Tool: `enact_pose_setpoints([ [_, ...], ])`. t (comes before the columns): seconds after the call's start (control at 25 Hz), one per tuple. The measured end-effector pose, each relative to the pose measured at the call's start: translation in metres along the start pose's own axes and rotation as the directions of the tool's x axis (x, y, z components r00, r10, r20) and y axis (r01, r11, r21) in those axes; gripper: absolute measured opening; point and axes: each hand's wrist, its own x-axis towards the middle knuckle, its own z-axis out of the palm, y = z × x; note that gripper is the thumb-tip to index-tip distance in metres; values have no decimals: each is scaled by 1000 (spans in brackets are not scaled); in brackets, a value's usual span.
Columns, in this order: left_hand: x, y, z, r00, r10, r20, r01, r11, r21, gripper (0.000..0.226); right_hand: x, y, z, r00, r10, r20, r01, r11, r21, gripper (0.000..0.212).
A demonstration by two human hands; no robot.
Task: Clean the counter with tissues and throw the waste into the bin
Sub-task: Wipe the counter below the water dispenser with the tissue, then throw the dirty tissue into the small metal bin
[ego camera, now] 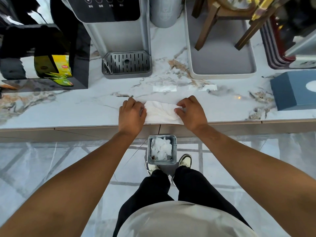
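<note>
Two hands' fingers (179, 106) astride tissue (162, 113) (flat)

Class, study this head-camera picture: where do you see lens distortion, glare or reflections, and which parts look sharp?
Head view: the wide-angle lens bows the white marble counter edge and stretches the forearms at the corners; a small warm glint sits on the counter near the blue tissue box; the glossy black box on the left mirrors its surroundings; both hands and the white tissue look sharp.
</note>
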Motion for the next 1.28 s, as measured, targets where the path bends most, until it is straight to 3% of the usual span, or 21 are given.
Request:
enact_pose_setpoints([
  [0.16,-4,3,-4,999,7,33,-3,994,-108,5,1,-6,-4,997,65,38,-66,997,31,8],
  [0.32,-14,10,-22,987,-131,87,151,947,-283,5,-11,-7,-15,990,131,51,-138,972,188,7],
  [0.52,-40,23,-36,936,-326,133,352,848,-396,2,-37,2,-18,994,103,45,-112,941,320,4],
  [0.68,-80,32,-33,876,-435,208,479,733,-483,14,-62,23,-14,987,88,138,-138,899,415,23],
  [0.8,-111,35,-20,803,-543,245,586,647,-488,26,-84,39,1,975,89,205,-172,883,438,25],
  [0.92,-135,35,-4,710,-637,301,688,536,-489,13,-108,52,19,944,161,288,-293,811,506,26],
  [1.16,-162,11,43,654,-669,352,756,571,-319,7,-137,86,80,865,352,359,-497,707,504,11],
  [1.28,-163,-13,75,608,-694,386,794,531,-297,10,-135,93,103,815,451,365,-580,658,481,22],
])
